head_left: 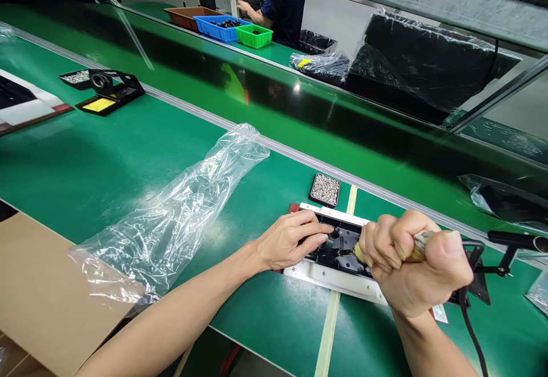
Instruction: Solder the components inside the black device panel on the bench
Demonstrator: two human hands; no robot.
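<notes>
Green bench mat (128,154): carries everything listed.
Clear crinkled plastic bag (180,205): lies left of the panel.
White-framed black panel (338,257): flat, under both hands.
Right hand (411,263): fist closed around a brush handle (422,243).
Left hand (291,240): fingertips pressing the panel, holding nothing.
Small black screw tray (325,189): just behind the panel.

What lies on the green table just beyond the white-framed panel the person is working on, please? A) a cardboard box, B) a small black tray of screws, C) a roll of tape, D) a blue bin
B: a small black tray of screws sits just past the far edge of the white-framed panel, where the left hand rests and the right hand grips a tool.
</notes>
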